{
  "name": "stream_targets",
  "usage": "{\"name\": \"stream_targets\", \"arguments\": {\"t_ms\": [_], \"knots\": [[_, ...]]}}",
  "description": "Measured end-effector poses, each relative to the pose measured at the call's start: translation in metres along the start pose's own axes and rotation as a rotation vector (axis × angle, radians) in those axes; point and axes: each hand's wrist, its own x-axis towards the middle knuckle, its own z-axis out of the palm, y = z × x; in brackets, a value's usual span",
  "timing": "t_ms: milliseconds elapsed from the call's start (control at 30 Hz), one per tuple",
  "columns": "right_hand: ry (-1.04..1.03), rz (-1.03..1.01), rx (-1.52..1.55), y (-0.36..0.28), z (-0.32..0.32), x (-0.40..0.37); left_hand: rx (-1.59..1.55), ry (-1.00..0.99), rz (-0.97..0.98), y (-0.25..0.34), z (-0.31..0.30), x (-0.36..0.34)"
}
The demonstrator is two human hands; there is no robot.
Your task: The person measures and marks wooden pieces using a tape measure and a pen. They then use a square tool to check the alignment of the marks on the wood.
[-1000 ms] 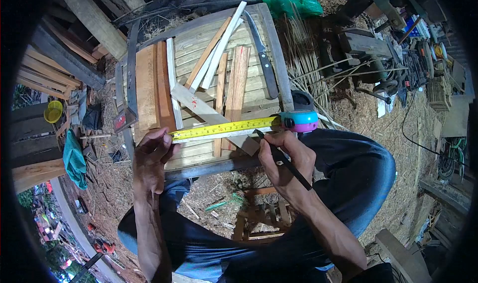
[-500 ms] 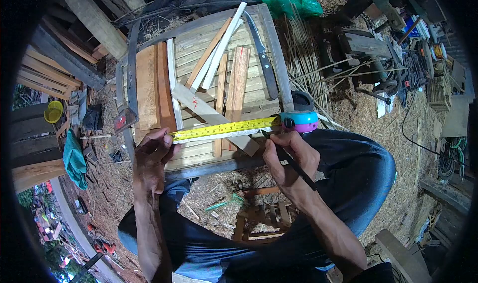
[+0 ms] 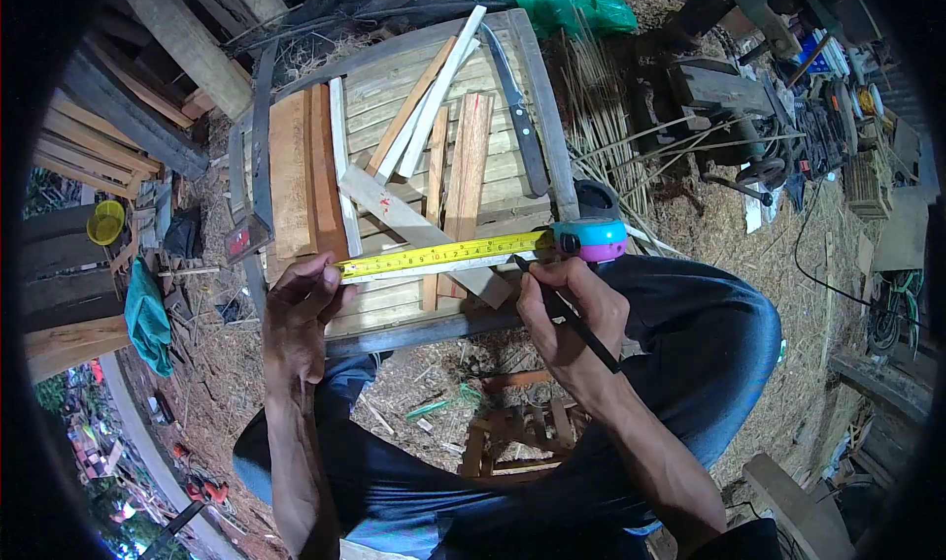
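My left hand pinches the end of the yellow blade of a tape measure, together with a thin white wood strip lying along the blade's lower edge. At the blade's right end sits the teal and pink case. In my right hand is a slim black pencil or pen, whose tip meets the strip just left of the case. Fingers of that hand are closed round it, close under the case. Beneath the blade, a pale flat board with red marks lies slantwise.
A slatted wooden table carries several wood strips, brown boards and a black-handled knife. Thin sticks lie on the right. A green bag is behind the table; a teal cloth hangs at left.
My right hand and the black pencil or pen have shifted very slightly left, and the tip sits a little further left along the strip. My left hand has stayed put.
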Motion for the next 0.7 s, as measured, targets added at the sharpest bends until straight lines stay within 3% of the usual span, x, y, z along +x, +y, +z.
{"name": "stream_targets", "arguments": {"t_ms": [700], "knots": [[0.084, -0.044, 0.029, 0.0089, 0.0009, -0.0016, 0.053, -0.024, -0.038, -0.002, -0.0064, 0.002]]}}
